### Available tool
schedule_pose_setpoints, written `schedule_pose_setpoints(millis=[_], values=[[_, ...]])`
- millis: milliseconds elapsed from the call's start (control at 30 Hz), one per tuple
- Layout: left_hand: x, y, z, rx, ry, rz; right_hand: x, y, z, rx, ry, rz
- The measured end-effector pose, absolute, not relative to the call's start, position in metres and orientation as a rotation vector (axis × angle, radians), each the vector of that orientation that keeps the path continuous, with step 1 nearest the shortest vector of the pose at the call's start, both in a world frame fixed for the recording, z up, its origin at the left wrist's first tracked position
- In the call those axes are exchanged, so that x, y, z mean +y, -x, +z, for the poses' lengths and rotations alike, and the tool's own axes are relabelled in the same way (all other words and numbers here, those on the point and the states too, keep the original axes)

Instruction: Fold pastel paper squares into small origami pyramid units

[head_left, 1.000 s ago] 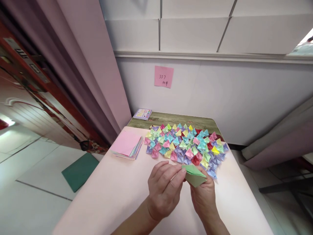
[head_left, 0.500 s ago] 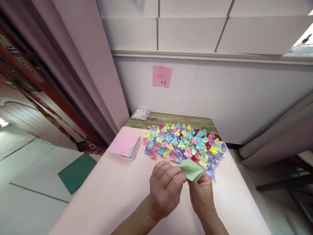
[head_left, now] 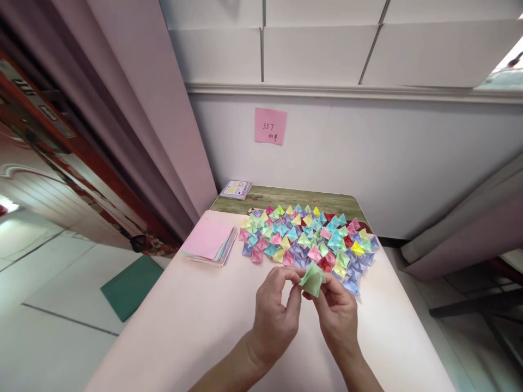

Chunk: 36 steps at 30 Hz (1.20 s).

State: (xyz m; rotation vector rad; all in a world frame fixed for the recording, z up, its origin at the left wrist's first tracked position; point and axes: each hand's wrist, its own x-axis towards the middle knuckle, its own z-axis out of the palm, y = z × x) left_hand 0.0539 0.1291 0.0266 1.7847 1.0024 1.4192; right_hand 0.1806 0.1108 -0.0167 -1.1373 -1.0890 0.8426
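A small folded green paper piece (head_left: 312, 279) is pinched between both my hands above the pink table (head_left: 196, 321). My left hand (head_left: 275, 316) grips its left side with thumb and fingers. On its right side my right hand (head_left: 338, 313) holds it with the fingertips. Just beyond them lies a spread of several folded paper shapes (head_left: 308, 239) in pink, blue, green, yellow, purple and red.
A stack of square coloured sheets (head_left: 210, 246), pink on top, lies at the table's left. A paper pack (head_left: 236, 189) sits on the wooden surface by the wall. A pink note (head_left: 270, 126) is stuck on the wall. A curtain hangs at left; floor lies below.
The green paper has been folded from a wider flat shape into a smaller, more compact piece. Both hands have closed in around it and risen slightly toward the spread.
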Motion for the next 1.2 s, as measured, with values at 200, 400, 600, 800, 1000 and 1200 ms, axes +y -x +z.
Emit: schedule_pose_setpoints(millis=[200,400,600,800,1000,1200], values=[[0.127,-0.055,0.022,0.935,-1.362,1.261,0.114,-0.181,-0.008,-1.099,1.269,0.755],[0.128,-0.056,0.017,0.887,-1.103,1.226,0.115,-0.175,-0.002,-0.91,1.311,0.807],[0.13,-0.053,0.018,0.847,-0.99,1.142,0.117,-0.18,-0.003,-0.944,1.302,1.056],[0.131,-0.051,0.01,0.89,-1.021,1.055,0.124,-0.186,-0.004,-0.963,1.259,1.248],[0.132,-0.05,0.006,0.89,-1.042,1.003,0.123,-0.183,-0.008,-0.849,1.241,1.199],[0.133,-0.049,0.003,0.958,-1.099,0.81,0.121,-0.179,0.0,-0.69,1.104,1.365]])
